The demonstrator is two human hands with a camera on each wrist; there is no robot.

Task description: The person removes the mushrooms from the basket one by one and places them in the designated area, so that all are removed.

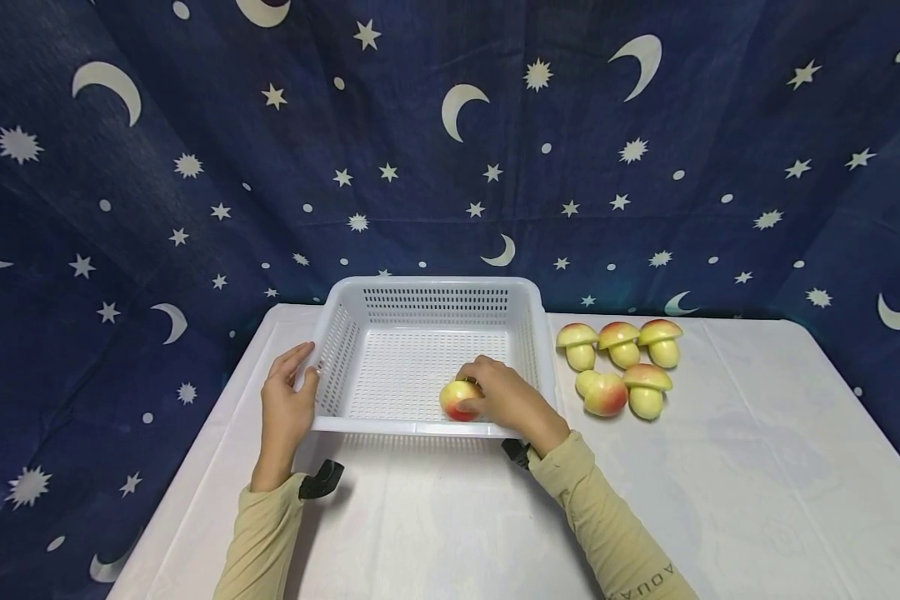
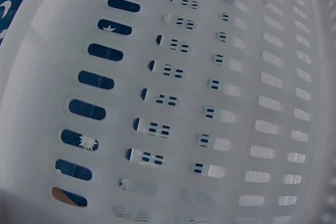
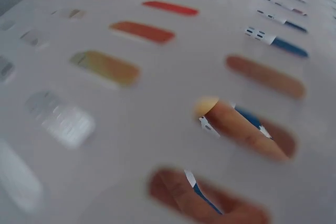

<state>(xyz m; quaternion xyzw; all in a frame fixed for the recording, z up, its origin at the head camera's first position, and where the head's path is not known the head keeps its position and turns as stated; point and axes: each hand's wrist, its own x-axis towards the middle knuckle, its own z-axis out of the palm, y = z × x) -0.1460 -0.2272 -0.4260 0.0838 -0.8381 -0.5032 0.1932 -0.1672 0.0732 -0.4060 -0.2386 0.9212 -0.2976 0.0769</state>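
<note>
A white plastic basket (image 1: 435, 428) with slotted walls stands on the table. Over its front right part, my right hand (image 1: 506, 396) grips a rounded yellow-and-red toy mushroom (image 1: 457, 400), its stem hidden from the head view. Through the basket's wall slots, the right wrist view shows some of those fingers (image 3: 241, 129) and red and yellow patches. My left hand (image 1: 287, 408) is at the basket's left rim, fingers extended upward and thumb close to the edge. In the left wrist view the slotted wall (image 2: 184, 93) fills nearly everything.
Right of the basket lie several more toy mushrooms (image 1: 647, 390) with yellow stems and red-tinged caps, grouped in two rows. A white cloth (image 1: 750, 467) covers the table. Behind it hangs a dark blue curtain (image 1: 420, 108) with moons and stars.
</note>
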